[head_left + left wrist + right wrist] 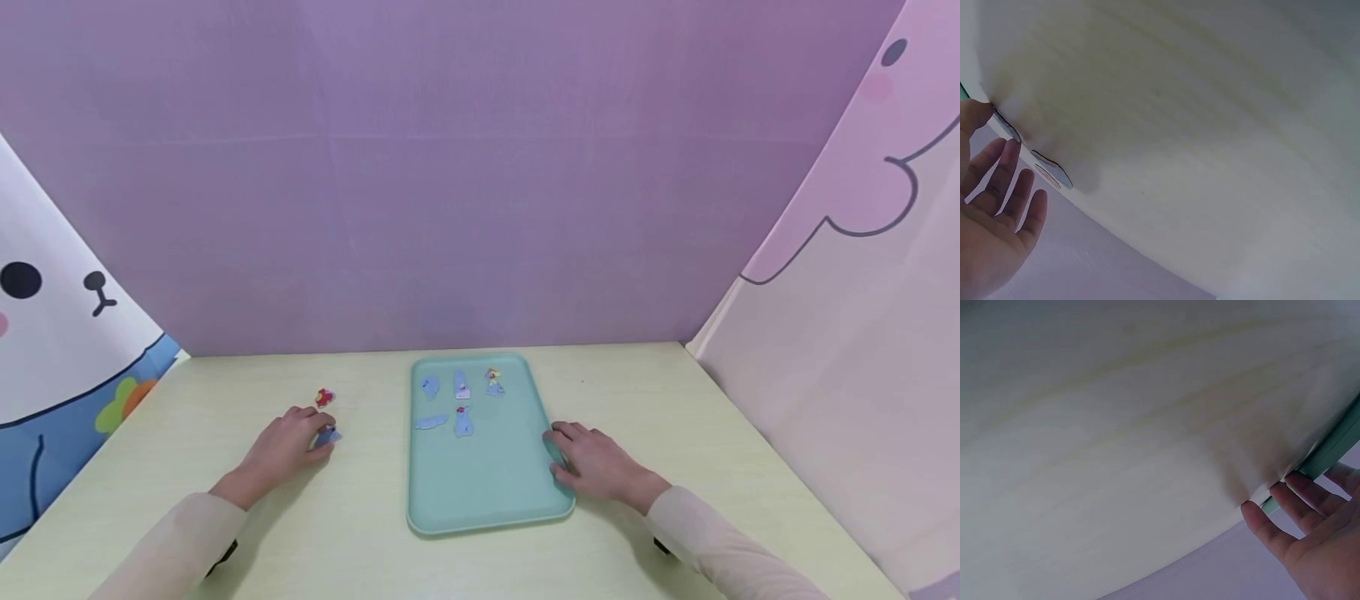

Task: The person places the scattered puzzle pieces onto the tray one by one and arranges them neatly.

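Observation:
My left hand (291,440) is at the left of the table, its thumb and a finger pinching the ends of a flat, irregular blue puzzle piece (327,435). In the left wrist view this puzzle piece (1007,127) sits between thumb and fingertip, close to the tabletop. Just beyond the hand lies a small red piece (324,397). A mint-green tray (495,483) stands in the middle, with several blue pieces (463,422) spread over its far part. My right hand (600,463) rests on the tray's right rim with fairly straight fingers; the right wrist view shows its fingertips (1252,511) at the tray's edge.
The pale wooden table (360,533) ends at a purple cloth wall (480,208) behind the tray. Printed cloth panels with cartoon shapes rise on the left (67,333) and the right (847,333).

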A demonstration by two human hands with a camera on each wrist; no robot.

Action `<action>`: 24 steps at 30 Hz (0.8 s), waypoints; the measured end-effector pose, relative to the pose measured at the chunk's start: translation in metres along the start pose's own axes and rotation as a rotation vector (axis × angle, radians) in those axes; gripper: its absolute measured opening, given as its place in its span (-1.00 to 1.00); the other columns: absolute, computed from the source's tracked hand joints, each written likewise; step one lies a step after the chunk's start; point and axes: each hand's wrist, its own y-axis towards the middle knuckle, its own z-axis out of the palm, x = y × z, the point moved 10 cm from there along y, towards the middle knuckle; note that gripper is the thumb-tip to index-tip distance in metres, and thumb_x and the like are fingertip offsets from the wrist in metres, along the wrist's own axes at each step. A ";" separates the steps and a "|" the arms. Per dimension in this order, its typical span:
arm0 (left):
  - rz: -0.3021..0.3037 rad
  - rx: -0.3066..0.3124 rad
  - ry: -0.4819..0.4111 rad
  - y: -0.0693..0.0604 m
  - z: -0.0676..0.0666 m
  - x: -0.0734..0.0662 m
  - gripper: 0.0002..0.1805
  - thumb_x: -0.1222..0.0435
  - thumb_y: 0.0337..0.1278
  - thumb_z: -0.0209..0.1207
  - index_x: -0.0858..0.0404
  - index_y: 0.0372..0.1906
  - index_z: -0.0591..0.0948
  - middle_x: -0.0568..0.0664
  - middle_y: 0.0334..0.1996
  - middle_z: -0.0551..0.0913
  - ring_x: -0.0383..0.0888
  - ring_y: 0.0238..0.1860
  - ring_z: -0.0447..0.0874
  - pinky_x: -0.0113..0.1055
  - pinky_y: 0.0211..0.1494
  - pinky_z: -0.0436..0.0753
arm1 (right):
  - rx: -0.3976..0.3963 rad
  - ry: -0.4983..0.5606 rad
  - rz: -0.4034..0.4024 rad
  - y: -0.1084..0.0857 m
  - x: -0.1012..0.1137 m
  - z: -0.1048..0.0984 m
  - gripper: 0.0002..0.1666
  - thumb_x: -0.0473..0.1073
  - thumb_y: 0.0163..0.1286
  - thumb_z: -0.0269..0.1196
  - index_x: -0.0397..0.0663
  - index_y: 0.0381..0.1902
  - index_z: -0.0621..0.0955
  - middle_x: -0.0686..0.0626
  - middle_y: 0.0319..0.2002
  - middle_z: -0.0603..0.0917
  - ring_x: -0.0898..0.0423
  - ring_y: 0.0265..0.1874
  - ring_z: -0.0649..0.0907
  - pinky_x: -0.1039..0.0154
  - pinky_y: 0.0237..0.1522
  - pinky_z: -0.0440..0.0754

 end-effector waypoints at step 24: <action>0.071 -0.068 -0.018 0.002 -0.002 -0.010 -0.68 0.29 -0.29 0.39 0.28 -0.29 0.64 0.04 -0.35 0.60 -0.03 -0.33 0.51 -0.19 -0.32 0.56 | -0.016 0.000 -0.010 0.000 0.001 -0.002 -0.45 0.02 0.27 0.10 -0.12 0.15 0.43 -0.17 0.14 0.46 -0.09 0.13 0.46 -0.03 -0.04 0.51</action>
